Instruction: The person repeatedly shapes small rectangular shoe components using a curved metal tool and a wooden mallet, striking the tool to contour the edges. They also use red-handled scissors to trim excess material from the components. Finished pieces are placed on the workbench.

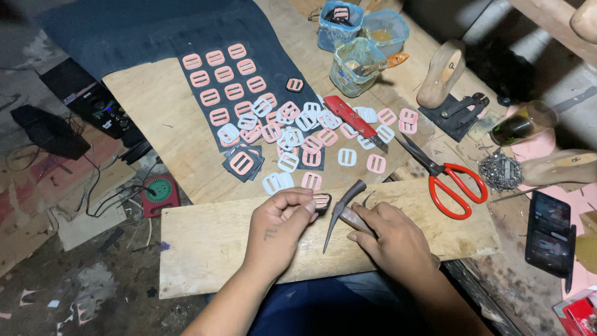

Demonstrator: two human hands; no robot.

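Observation:
My left hand point(281, 225) pinches a small pink buckle on dark backing point(321, 200) against a wooden board point(211, 242) lying across my lap. My right hand point(388, 236) grips a curved metal knife point(341, 211) by its wooden handle, blade tip pointing down toward the board, right beside the buckle. Beyond the board, several pink and white slide buckles point(292, 134) lie scattered on the worktable, and some sit in rows on a dark sheet point(224, 78).
Red-handled scissors point(451, 177) and a red utility knife point(354, 118) lie to the right. Plastic tubs point(357, 65) stand at the back, with wooden shoe lasts point(441, 71), a pile of small nails point(500, 171) and a phone point(548, 233) nearby. Cables and a speaker sit on the floor, left.

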